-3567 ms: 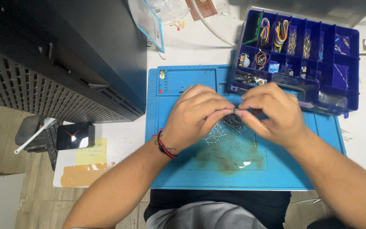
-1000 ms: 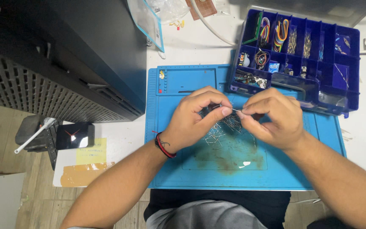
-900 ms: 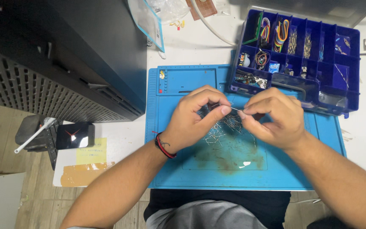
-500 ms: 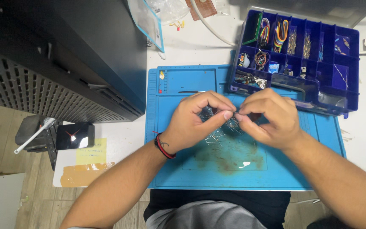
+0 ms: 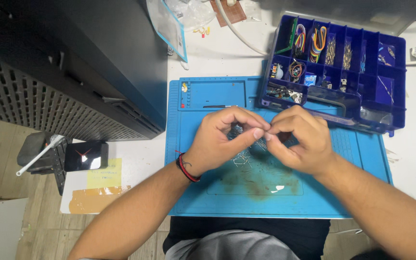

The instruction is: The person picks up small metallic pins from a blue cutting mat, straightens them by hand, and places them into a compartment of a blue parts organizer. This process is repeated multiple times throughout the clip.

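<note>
My left hand and right hand meet fingertip to fingertip above the middle of the blue silicone work mat. Both are curled narrow, thumb and forefinger pinched together on something very small and thin at the point where they touch; it is too small for me to tell what it is. Directly under the hands, on the mat, lies a loose scatter of small metal wire parts, just below my left fingertips. A red and black wristband sits on my left wrist. The mat carries a brownish stain nearer my body. Beyond my right hand, touching the far right part of the mat, stands an open blue compartment organizer box with coloured jumper wires in its far compartments and small metal parts in others. A thin dark tool rests in the mat's recessed tray at the far edge. To my left: a large dark perforated case, and on the white table a small black device and a yellow note.
</note>
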